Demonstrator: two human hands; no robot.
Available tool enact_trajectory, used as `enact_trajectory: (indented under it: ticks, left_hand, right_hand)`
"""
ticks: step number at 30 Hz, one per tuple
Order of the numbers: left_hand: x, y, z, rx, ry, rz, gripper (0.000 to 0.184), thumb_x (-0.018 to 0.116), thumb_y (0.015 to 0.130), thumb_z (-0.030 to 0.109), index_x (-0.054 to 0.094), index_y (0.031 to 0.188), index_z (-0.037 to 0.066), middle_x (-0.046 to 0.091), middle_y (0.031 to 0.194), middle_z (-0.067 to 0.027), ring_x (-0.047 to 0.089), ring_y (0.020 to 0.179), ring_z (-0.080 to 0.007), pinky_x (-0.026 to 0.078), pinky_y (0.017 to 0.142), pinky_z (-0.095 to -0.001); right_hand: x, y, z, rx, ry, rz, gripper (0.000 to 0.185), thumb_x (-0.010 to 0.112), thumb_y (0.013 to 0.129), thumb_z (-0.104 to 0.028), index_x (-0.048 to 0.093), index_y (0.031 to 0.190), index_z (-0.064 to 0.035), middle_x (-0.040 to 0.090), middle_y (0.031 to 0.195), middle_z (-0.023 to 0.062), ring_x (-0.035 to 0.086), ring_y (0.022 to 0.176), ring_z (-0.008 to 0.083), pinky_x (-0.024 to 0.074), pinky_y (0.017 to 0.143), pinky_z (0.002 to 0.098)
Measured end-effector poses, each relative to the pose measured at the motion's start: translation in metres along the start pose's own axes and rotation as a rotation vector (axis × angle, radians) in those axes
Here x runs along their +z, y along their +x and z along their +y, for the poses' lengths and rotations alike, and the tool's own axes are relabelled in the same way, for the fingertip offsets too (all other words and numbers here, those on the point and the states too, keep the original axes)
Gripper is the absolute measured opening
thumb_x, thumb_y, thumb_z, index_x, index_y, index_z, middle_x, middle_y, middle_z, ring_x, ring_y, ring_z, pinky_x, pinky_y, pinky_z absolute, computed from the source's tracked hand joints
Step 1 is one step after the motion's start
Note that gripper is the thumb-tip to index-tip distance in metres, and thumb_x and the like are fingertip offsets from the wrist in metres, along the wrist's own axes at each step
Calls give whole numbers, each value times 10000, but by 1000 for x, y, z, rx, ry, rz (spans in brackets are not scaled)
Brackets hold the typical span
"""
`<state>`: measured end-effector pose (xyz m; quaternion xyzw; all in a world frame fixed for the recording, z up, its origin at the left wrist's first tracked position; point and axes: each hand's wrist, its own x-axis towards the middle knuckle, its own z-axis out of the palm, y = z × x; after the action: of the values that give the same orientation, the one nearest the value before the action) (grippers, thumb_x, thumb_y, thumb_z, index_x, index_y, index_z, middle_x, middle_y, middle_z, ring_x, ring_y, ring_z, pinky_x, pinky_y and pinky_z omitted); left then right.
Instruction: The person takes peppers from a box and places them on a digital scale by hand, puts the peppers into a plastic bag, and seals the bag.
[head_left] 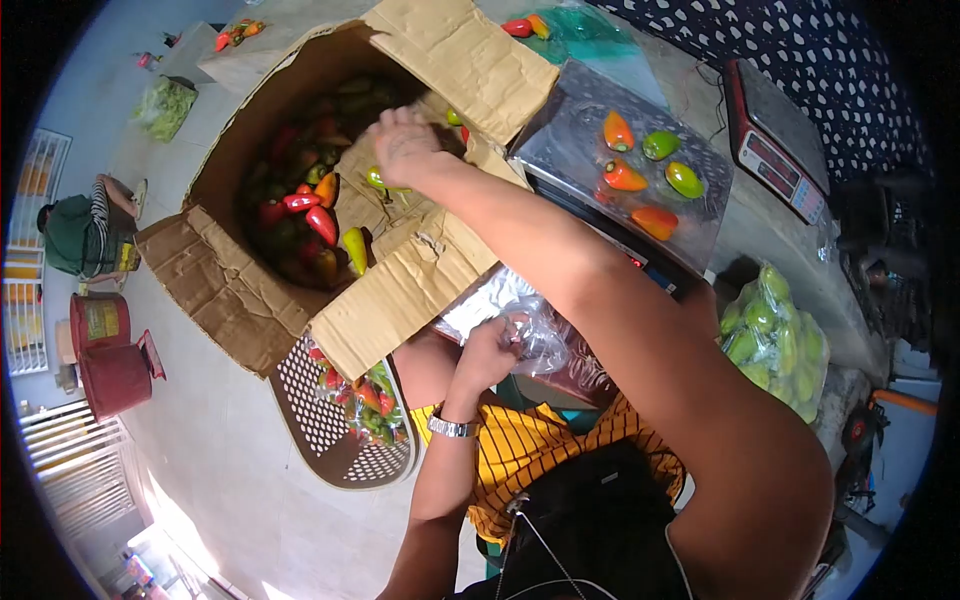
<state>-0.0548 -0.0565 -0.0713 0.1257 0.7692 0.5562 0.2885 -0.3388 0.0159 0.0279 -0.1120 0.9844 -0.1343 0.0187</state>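
Note:
My right hand reaches over a large open cardboard box, its fingers spread and bent downward; no pepper shows in it. Close beneath it lies a green pepper. Red, orange and green peppers fill the box's shadowed inside, with a red pepper and a yellow-green pepper in the light. Lower down, my left hand, with a metal watch at the wrist, is closed on a clear plastic bag. To the right, several orange and green peppers, one an orange pepper, rest on a metal scale plate.
A perforated basket with bagged peppers stands below the box. A second scale sits at upper right, and a bag of green vegetables at right. A person is bent over at far left, near a red container.

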Motion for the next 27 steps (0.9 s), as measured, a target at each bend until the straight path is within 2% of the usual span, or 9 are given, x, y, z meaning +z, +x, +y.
enact_trajectory:
  ticks: [2, 4, 5, 8, 12, 16, 18, 23, 27]
  left_hand:
    - [-2, -3, -1, -37, 23, -26, 396, 677, 836, -87, 691, 1222, 0, 643, 866, 6, 573, 792, -63, 523, 725, -259]
    - [-1, -3, -5, -65, 41, -49, 233, 690, 817, -25, 683, 1050, -14, 721, 1029, -90, 638, 775, -161, 538, 724, -312]
    - [-2, -1, -7, -78, 50, -55, 160, 697, 807, 6, 678, 964, -20, 760, 1111, -138, 671, 767, -210, 545, 723, -339]
    - [-6, -8, 17, 16, -169, -12, 305, 735, 840, 61, 677, 1130, -13, 712, 1238, -163, 679, 1012, -236, 532, 889, -354]
    - [12, -15, -43, 27, -480, 60, 540, 762, 882, 131, 576, 1360, -38, 581, 1463, -196, 543, 1353, -252, 418, 1136, -396]
    - [-4, 5, -28, 73, -117, -150, 622, 798, 867, 192, 557, 1403, -14, 568, 1479, -167, 525, 1373, -266, 415, 1142, -390]
    - [-6, 7, -16, 87, -86, -173, 623, 809, 854, 195, 566, 1389, -12, 580, 1458, -170, 536, 1356, -266, 422, 1130, -391]
    - [2, 1, -22, 127, -121, -70, 570, 816, 834, 176, 606, 1329, -10, 629, 1368, -178, 587, 1280, -264, 457, 1075, -389]
    - [5, 1, -22, 163, -129, -23, 528, 821, 817, 161, 637, 1281, -9, 669, 1296, -184, 628, 1220, -262, 485, 1031, -387]
  right_hand:
    - [2, 13, -28, -99, 141, -125, 518, 671, 845, -167, 596, 1327, 7, 564, 1390, 218, 535, 1322, 352, 477, 1090, 458]
    - [21, 48, -70, -188, 156, -431, 595, 701, 826, -223, 567, 1371, -24, 600, 1377, 235, 594, 1281, 375, 516, 1040, 491]
    - [25, 48, -92, -245, 99, -423, 651, 737, 777, -232, 588, 1384, -51, 689, 1289, 205, 672, 1196, 354, 546, 1002, 491]
    - [29, 37, -146, -292, 187, -307, 752, 717, 798, -254, 465, 1496, -134, 432, 1539, 181, 424, 1409, 400, 405, 1149, 496]
    - [38, 22, -138, -348, 181, -320, 843, 704, 801, -204, 381, 1577, -258, 303, 1642, 143, 356, 1462, 412, 382, 1169, 509]
    - [42, 17, -127, -417, 184, -183, 812, 739, 805, -234, 432, 1555, -287, 352, 1596, 125, 346, 1445, 401, 331, 1185, 543]
    - [49, 19, -135, -577, -26, 89, 758, 750, 815, -238, 486, 1525, -262, 320, 1616, 130, 345, 1453, 403, 351, 1174, 531]
    - [62, 44, -157, -490, 96, -197, 644, 724, 851, -214, 552, 1472, -216, 320, 1614, 174, 444, 1400, 434, 438, 1120, 498]
    - [40, 16, -136, -419, 25, -209, 664, 763, 830, -296, 572, 1455, -183, 315, 1616, 199, 482, 1371, 451, 504, 1051, 491]
